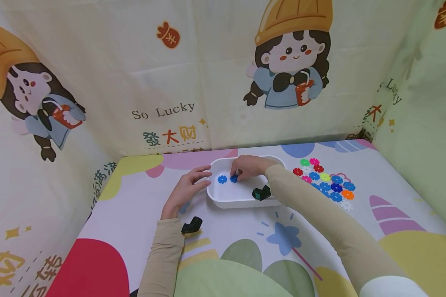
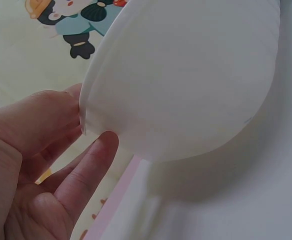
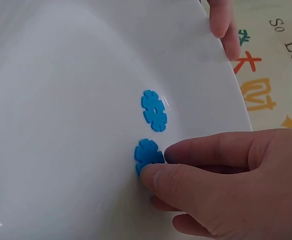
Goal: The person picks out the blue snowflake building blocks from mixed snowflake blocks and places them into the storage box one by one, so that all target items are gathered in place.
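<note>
A white oval plastic basin point(image 1: 226, 203) stands on the table, with two blue flower-shaped notched discs inside. My right hand point(image 1: 250, 166) reaches into it and pinches one blue disc point(image 3: 147, 151) between thumb and fingers, low over the basin's floor. The other blue disc point(image 3: 154, 111) lies flat just beside it, near the basin's end wall. At the left end my left hand point(image 1: 186, 187) holds the rim. In the left wrist view one of its fingers point(image 2: 93, 170) presses the outer wall, while another digit passes behind the rim.
Right of the basin, a loose group of flower-shaped discs point(image 1: 325, 186) in several colours lies on the patterned table cover point(image 1: 241, 231), partly behind the right sleeve point(image 1: 319, 218). A printed cloth wall point(image 1: 223, 82) rises behind the table. Black wrist devices sit at both sleeves.
</note>
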### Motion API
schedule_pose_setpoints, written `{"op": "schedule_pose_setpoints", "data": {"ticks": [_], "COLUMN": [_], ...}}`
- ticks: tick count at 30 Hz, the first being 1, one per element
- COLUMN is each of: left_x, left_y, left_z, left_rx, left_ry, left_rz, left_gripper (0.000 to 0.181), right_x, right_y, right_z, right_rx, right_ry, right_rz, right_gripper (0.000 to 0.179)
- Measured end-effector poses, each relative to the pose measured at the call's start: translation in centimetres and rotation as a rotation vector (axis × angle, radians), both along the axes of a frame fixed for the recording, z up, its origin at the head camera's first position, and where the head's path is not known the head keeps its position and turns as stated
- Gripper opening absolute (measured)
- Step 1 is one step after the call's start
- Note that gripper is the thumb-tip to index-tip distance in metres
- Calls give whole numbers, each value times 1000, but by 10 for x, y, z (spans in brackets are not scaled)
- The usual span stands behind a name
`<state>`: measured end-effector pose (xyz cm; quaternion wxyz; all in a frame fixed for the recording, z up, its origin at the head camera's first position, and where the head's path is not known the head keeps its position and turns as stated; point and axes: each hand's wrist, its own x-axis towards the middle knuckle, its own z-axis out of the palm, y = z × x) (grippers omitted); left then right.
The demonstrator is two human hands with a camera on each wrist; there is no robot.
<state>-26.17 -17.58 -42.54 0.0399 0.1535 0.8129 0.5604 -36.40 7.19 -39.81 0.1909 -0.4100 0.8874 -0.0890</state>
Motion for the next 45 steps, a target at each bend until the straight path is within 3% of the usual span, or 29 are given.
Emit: {"op": "schedule_pose_setpoints", "data": {"ticks": [3,13,36,39,45], "left_x": [-8,-6,-6,-5,8], "left_y": [-3,-2,-1,0,3], "left_z": [-12,-12,-11,-8,15], "left_rx": [0,14,4,3,-10], "left_ry": [-1,5,-2,-18,-35], "left_rz": [3,0,3,1,3], "left_gripper": [36,39,39,38,39], "right_x": [0,0,2,3,3], "right_y": [0,-1,-2,0,8], "right_z": [-1,1,5,8,13], "right_rx": [5,14,54,28,-37], "right_ry": [8,48,74,61,25], "right_rz": [4,49,38,19,-21], "right_gripper": [30,30,30,31,35]}}
